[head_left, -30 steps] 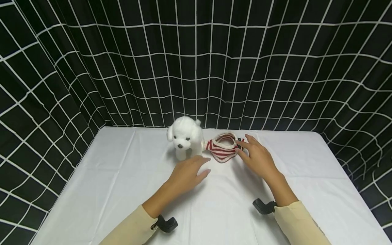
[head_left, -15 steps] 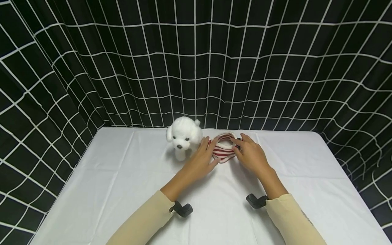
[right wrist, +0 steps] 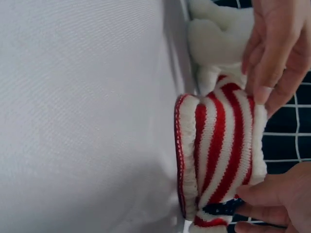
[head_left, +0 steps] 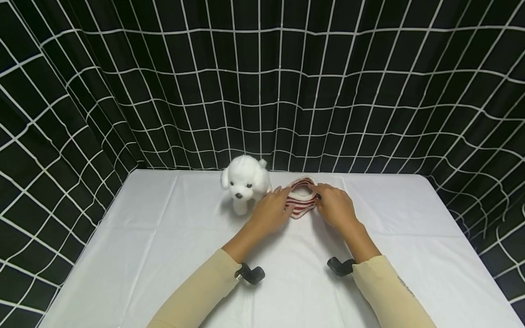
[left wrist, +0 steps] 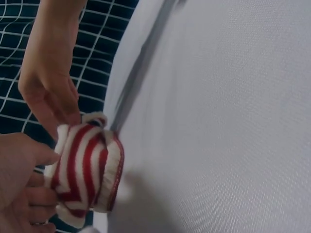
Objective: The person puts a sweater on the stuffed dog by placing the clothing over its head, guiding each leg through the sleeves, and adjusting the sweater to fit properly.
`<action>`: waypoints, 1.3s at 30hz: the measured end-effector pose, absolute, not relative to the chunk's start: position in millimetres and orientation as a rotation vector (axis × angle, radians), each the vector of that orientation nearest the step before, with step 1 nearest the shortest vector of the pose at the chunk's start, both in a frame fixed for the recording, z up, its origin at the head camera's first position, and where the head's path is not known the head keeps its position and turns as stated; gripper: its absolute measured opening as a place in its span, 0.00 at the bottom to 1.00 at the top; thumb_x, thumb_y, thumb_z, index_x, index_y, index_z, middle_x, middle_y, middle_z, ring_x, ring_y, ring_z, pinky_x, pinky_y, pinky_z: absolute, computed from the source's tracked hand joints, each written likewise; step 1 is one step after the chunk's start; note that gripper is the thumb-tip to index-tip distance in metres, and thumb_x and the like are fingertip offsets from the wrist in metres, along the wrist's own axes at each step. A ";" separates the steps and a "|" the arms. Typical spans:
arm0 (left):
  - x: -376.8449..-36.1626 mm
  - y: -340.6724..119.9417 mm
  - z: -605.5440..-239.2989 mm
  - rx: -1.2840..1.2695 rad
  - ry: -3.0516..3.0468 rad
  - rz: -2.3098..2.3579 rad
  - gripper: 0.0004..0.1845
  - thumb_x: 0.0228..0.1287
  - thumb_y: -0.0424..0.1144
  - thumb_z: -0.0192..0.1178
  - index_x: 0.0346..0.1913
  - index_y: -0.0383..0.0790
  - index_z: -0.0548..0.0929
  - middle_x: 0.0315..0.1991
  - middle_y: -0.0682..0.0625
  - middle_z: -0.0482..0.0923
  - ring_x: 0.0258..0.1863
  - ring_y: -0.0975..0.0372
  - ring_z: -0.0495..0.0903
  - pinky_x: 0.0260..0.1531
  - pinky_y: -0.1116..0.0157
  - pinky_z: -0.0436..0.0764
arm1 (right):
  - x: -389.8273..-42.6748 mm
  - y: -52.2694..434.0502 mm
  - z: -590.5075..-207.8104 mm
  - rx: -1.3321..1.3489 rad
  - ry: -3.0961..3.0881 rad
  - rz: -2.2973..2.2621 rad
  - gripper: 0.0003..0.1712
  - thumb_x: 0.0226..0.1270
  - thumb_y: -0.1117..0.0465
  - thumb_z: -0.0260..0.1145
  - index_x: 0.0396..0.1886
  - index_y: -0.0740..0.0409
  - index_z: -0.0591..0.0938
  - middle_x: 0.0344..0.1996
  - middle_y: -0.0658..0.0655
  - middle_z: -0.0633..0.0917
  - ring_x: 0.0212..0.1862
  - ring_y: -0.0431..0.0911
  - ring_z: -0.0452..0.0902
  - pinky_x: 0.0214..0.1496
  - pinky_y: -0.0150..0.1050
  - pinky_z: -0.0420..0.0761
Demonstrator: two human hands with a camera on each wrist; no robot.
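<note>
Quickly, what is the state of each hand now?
Left hand: pinches the striped garment.
Right hand: pinches the same garment's other side.

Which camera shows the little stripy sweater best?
The right wrist view: the stripy sweater fills it, showing knit ribs and red edge. The left wrist view shows it smaller, between both hands. The head view shows it tiny beside the toy dog.
</note>
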State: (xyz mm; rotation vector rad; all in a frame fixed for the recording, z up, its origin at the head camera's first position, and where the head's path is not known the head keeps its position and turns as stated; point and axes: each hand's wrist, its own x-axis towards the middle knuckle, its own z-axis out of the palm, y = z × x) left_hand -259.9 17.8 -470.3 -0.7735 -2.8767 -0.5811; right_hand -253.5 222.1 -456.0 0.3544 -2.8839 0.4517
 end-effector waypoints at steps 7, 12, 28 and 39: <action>-256.2 19.0 -467.4 -0.738 -2.822 -0.545 0.27 0.74 0.47 0.57 0.71 0.40 0.73 0.66 0.39 0.76 0.66 0.48 0.75 0.63 0.53 0.75 | -250.4 222.5 -458.4 0.308 -2.753 0.464 0.13 0.64 0.69 0.70 0.48 0.57 0.90 0.38 0.63 0.89 0.31 0.56 0.83 0.32 0.53 0.79; -250.8 19.6 -460.1 -0.748 -2.775 -0.558 0.28 0.74 0.47 0.57 0.72 0.39 0.72 0.67 0.40 0.75 0.68 0.50 0.73 0.65 0.54 0.73 | -242.9 221.1 -451.4 0.277 -2.650 0.503 0.10 0.63 0.67 0.71 0.43 0.55 0.91 0.25 0.56 0.87 0.22 0.49 0.75 0.24 0.48 0.73; -208.7 9.8 -385.9 -0.788 -2.580 -0.716 0.31 0.74 0.45 0.59 0.74 0.39 0.69 0.70 0.43 0.72 0.71 0.52 0.69 0.68 0.55 0.70 | -200.4 199.4 -374.8 0.313 -2.359 0.523 0.10 0.61 0.71 0.72 0.42 0.60 0.91 0.43 0.63 0.89 0.35 0.61 0.85 0.37 0.57 0.80; -195.2 -31.7 -356.0 -0.663 -2.448 -0.790 0.31 0.72 0.41 0.62 0.74 0.38 0.69 0.71 0.46 0.71 0.73 0.53 0.66 0.72 0.48 0.63 | -201.0 166.0 -340.1 0.462 -2.293 0.511 0.09 0.61 0.69 0.73 0.42 0.59 0.91 0.44 0.60 0.90 0.48 0.57 0.87 0.57 0.57 0.79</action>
